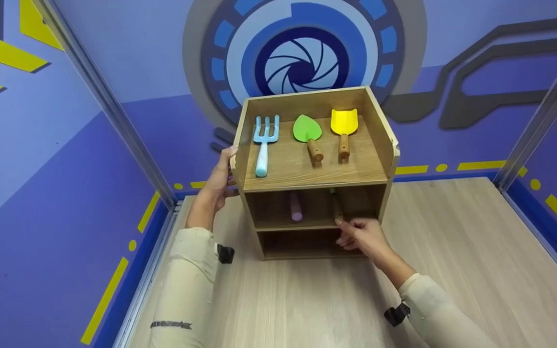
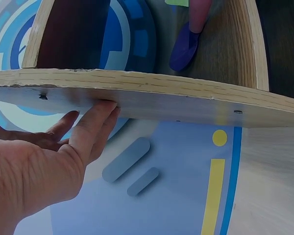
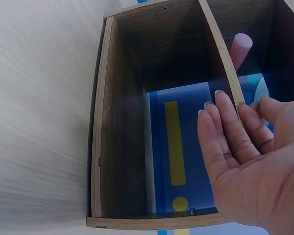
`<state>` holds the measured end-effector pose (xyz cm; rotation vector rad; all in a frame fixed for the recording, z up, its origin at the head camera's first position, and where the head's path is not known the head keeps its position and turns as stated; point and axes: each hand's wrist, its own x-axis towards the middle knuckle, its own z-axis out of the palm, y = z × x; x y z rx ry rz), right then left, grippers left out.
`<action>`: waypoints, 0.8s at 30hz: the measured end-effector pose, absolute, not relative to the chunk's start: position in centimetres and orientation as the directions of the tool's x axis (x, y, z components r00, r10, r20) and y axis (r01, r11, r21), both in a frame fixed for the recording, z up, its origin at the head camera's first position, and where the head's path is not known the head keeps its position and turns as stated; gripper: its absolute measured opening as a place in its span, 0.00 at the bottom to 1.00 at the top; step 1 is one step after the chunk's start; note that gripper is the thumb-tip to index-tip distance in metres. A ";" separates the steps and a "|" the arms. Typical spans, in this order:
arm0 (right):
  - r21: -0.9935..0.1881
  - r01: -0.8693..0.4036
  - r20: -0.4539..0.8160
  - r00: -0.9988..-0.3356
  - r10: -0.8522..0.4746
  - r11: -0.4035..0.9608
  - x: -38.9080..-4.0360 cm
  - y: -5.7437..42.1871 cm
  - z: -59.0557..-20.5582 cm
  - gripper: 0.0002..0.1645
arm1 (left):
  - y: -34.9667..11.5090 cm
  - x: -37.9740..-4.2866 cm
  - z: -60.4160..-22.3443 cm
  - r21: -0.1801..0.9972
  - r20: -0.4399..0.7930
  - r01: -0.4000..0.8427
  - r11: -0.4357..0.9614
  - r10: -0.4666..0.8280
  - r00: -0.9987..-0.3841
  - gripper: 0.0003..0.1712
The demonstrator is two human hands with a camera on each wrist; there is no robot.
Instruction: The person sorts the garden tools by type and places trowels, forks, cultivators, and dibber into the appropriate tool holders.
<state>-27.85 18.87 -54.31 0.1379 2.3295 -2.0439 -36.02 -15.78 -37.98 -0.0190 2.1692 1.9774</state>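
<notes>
A small wooden shelf [image 1: 317, 182] stands on the floor. My left hand [image 1: 216, 181] touches its outer left side; in the left wrist view the extended fingers [image 2: 93, 125] rest on the panel. At the middle compartment, my right hand [image 1: 368, 239] pinches the end of a brown-handled tool [image 1: 338, 210] between thumb and forefinger, while the other fingers stay fairly straight. That tool's head is mostly hidden inside; a bit of green shows. Left of it lies a purple tool with a pink handle [image 1: 296, 208]; its purple blade [image 2: 183, 51] shows in the left wrist view.
On the top shelf lie a light-blue hand fork [image 1: 265, 145], a green leaf-shaped trowel [image 1: 307, 130] and a yellow shovel [image 1: 344, 123]. Below the middle compartment is a lower compartment [image 1: 298, 244]. Patterned blue walls [image 1: 56, 193] enclose the pale wood-look floor [image 1: 452, 251].
</notes>
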 end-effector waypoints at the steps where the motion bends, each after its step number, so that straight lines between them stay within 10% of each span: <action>1: -0.987 0.094 -0.089 -0.995 0.045 0.129 -27.9 18.8 -54.3 0.24 | -15.8 -36.0 -38.0 0.984 -0.160 -0.148 0.101 0.130 -0.979 0.44; 24: -0.989 0.126 -0.111 -0.979 0.173 0.080 -28.4 17.7 -54.6 0.32 | -15.9 -35.9 -38.0 0.986 -0.147 -0.133 0.103 0.136 -0.980 0.45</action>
